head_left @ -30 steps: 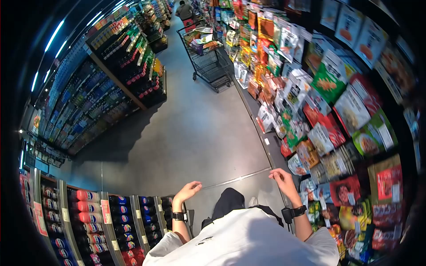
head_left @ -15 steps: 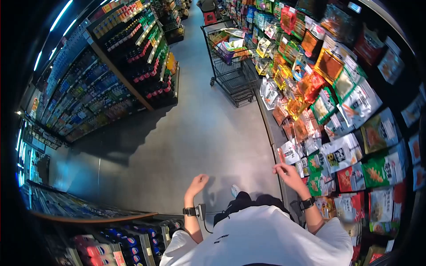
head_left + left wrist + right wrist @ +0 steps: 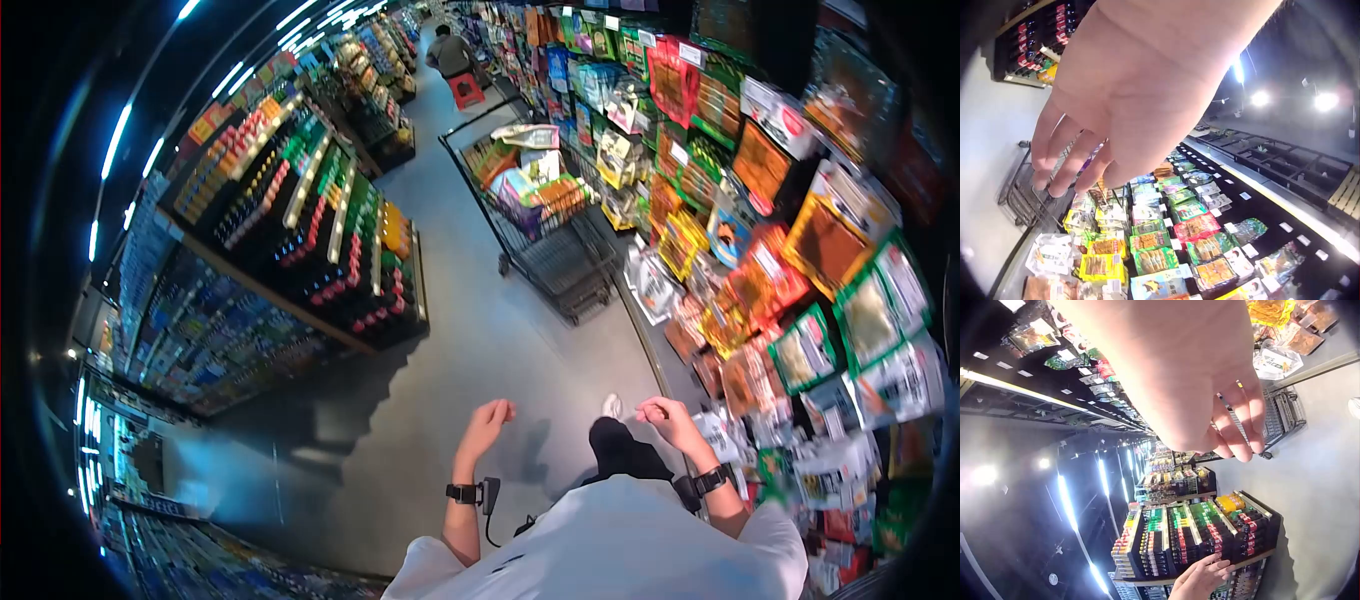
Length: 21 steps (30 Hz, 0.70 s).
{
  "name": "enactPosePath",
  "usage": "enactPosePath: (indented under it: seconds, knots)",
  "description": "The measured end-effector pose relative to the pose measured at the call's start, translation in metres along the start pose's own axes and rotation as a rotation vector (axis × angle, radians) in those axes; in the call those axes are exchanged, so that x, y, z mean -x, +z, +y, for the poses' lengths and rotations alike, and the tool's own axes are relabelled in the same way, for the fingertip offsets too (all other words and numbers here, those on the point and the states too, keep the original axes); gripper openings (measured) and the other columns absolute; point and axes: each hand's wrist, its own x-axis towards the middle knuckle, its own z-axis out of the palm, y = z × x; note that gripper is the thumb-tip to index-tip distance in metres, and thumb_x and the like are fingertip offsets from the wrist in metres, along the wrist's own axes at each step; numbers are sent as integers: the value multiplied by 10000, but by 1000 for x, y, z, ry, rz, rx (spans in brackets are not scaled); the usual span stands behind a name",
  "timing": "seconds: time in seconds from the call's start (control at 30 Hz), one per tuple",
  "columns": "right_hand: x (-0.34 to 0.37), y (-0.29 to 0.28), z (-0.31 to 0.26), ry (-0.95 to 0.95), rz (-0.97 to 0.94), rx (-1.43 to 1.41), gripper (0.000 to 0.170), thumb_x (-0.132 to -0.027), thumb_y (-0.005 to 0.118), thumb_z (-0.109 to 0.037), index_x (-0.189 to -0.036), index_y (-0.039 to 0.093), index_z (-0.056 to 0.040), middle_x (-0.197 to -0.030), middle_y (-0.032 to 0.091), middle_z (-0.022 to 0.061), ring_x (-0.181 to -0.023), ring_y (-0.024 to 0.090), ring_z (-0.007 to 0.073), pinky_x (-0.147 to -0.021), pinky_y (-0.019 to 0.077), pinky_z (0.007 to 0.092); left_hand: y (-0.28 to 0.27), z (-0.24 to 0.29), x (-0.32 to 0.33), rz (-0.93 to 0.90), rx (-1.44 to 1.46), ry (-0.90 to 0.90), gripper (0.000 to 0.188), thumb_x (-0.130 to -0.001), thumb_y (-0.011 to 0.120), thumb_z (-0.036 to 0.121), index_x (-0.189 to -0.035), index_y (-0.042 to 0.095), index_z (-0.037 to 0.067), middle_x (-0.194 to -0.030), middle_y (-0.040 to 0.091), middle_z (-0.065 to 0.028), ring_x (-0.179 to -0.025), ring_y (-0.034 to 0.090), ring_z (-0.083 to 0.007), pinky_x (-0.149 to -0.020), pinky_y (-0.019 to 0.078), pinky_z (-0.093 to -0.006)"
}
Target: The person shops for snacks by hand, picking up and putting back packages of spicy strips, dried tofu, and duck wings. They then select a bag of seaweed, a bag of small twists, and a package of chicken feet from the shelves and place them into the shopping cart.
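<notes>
In the head view my left hand (image 3: 487, 425) hangs in front of the body above the floor, fingers loosely bent and holding nothing. My right hand (image 3: 673, 420) is level with it, near the edge of the packet shelf, also empty with loosely curled fingers. The left wrist view shows the left palm (image 3: 1129, 94) with relaxed, slightly spread fingers. In the right wrist view the right hand (image 3: 1191, 381) has loose fingers with gaps between them, and the left hand (image 3: 1202, 579) appears below. Neither hand touches anything.
A black shopping cart (image 3: 560, 262) with packets in its upper basket stands ahead, beside the right-hand shelf of hanging packets (image 3: 760, 285). Drink shelves (image 3: 300, 215) line the left. Farther up the aisle a person (image 3: 452, 55) sits on a red stool (image 3: 465, 91). Grey floor (image 3: 440, 350) lies between.
The cart and snack shelf appear closer and larger. The seated person shows more fully, and the bottle shelf at the lower left has left the view. Both hands stay empty.
</notes>
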Motion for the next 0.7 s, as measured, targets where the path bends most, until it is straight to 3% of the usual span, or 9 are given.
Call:
enactPosePath:
  seconds: [0.17, 0.27, 0.37, 0.6, 0.7]
  knots:
    - [-163, -25, 34, -66, 100, -53, 199, -1021, 568, -122, -1036, 696, 30, -870, 730, 77, -836, 682, 126, -774, 553, 288, -44, 45, -131, 187, 46, -10, 368, -1069, 519, 283, -990, 695, -30, -828, 694, -39, -790, 625, -98, -744, 520, -282]
    - [-222, -47, -31, -52, 89, 116, 186, -1025, 563, -136, -1054, 677, 8, -867, 718, 83, -844, 698, 158, -791, 541, 292, -58, 74, -204, 160, 14, 57, 404, -1076, 504, 302, -978, 694, -41, -801, 686, -39, -737, 597, -87, -675, 490, -264]
    - [-267, -58, -50, -109, 75, -71, 198, -1031, 553, -136, -1085, 667, 17, -901, 725, 96, -859, 699, 166, -807, 537, 304, -70, 101, -280, 151, 32, 18, 425, -1076, 509, 318, -972, 694, -50, -761, 677, -43, -680, 558, -73, -608, 436, -237]
    - [-332, -73, -35, 71, 288, -74, 209, -1034, 541, -119, -1109, 667, 31, -913, 726, 101, -897, 704, 151, -832, 534, 291, -113, 102, -510, -26, 49, 58, 418, -1091, 482, 322, -999, 661, -45, -809, 693, -80, -708, 609, -113, -664, 482, -254]
    - [-362, -68, -18, 102, 388, -16, 220, -1040, 527, -124, -1092, 670, 35, -904, 726, 104, -890, 705, 150, -823, 536, 289, -114, 111, -622, -55, 63, 54, 423, -1071, 493, 307, -984, 675, -65, -782, 685, -67, -673, 594, -106, -629, 469, -240]
